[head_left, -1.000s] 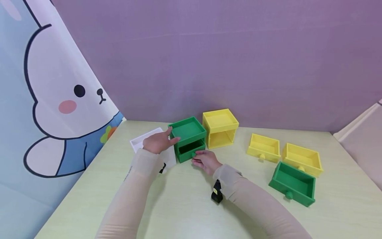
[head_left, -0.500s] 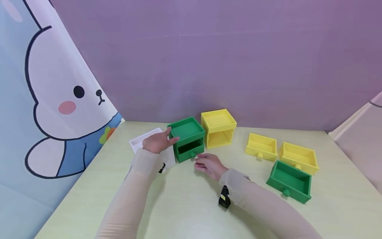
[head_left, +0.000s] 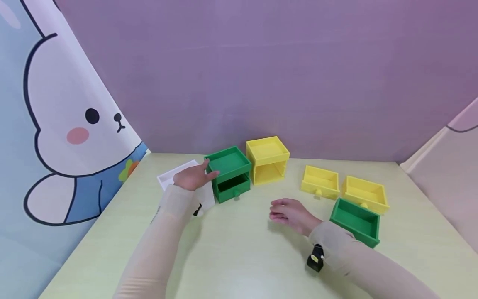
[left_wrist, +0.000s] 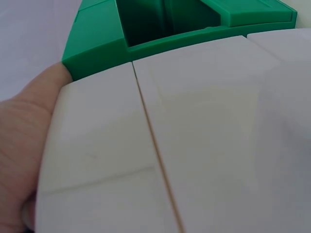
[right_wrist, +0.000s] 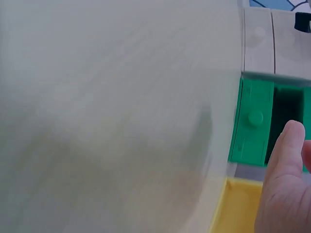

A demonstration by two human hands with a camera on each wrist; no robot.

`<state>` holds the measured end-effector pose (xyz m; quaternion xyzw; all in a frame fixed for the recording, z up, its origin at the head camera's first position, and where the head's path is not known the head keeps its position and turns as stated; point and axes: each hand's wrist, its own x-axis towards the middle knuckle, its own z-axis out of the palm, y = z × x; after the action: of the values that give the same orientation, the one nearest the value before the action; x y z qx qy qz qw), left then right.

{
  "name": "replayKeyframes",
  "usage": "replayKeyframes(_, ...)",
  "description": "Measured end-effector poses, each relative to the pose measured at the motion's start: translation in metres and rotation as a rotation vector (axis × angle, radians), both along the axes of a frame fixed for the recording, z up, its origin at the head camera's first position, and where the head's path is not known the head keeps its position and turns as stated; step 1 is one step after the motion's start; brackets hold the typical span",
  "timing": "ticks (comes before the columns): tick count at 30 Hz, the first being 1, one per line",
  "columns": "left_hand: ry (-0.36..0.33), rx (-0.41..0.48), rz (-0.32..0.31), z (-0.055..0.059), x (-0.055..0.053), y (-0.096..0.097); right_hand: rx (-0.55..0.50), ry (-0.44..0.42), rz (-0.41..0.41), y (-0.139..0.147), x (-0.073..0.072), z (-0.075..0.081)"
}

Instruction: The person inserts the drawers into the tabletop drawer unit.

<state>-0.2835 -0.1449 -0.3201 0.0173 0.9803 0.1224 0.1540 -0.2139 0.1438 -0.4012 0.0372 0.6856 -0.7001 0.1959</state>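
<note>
Two bare hands. Nearest, right hand: fingers loosely extended, holding nothing, apart from every piece. Loose green drawer by the right forearm, mouth up, likely set within easy reach; yellow drawers just behind. Green cabinet: fitted green drawer low inside, knob outward, presumably for pulling. Left hand spread against its left side, gripping nothing, apparently bracing it. Farthest: yellow cabinet, front drawerless.

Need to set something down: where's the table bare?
Largest bare patch: table between both sleeves, in front of the green cabinet. A narrower gap separates yellow cabinet and yellow drawers. Crowded: by the green drawer, and around left hand and white box.
</note>
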Motion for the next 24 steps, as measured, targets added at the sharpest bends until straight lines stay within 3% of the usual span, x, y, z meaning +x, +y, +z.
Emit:
replayKeyframes(8, -0.013, 0.005, -0.006, -0.002, -0.001, 0.000, -0.026, 0.021, 0.026, 0.054, 0.029, 0.003)
replayKeyframes(15, -0.007, 0.011, -0.023, -0.002, -0.001, -0.002, -0.039, 0.016, -0.004, 0.102, 0.051, 0.004)
replayKeyframes(20, -0.013, 0.018, -0.023, 0.000, 0.000, -0.002, -0.078, 0.008, 0.018, 0.131, 0.060, 0.004)
replayKeyframes(24, -0.013, 0.008, -0.018, 0.000, 0.000, -0.001, -0.080, 0.009, 0.083, 0.148, 0.064, 0.007)
